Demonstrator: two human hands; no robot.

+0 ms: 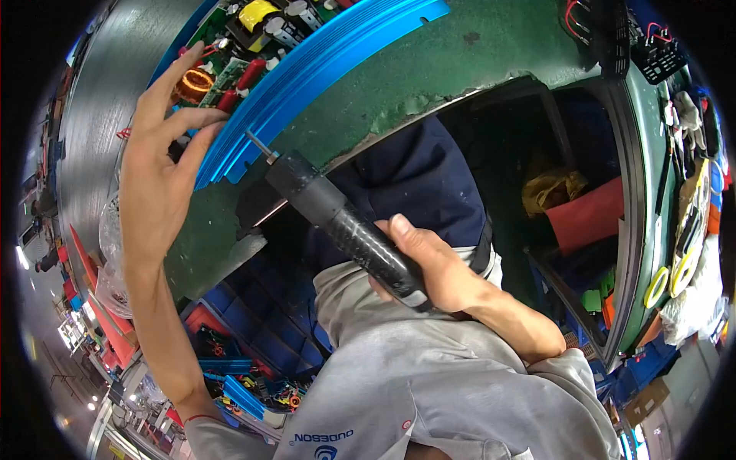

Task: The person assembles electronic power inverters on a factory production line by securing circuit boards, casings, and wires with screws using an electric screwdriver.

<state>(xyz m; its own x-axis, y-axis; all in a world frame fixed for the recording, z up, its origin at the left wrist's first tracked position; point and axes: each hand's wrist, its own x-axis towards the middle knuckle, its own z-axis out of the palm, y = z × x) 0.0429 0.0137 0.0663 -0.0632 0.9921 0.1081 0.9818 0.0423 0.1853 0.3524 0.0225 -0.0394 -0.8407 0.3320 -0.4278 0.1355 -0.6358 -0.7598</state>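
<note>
My right hand is wrapped round a black electric screwdriver. The tool's thin bit slants up and left, its tip right by the outer side of a blue finned metal housing. At that housing's left end is my left hand. Its thumb and one finger meet at the wall's upper edge, while another finger stretches over the parts inside; what the pinch holds is too small to make out. Inside sit a copper-wound coil, red cylinders, a yellow-wrapped transformer and grey capacitors.
The housing rests on a worn green bench top with a chipped front edge. Black plastic parts with wires lie at the far right. Below the bench are a red sheet and, at lower left, a blue crate with more circuit assemblies.
</note>
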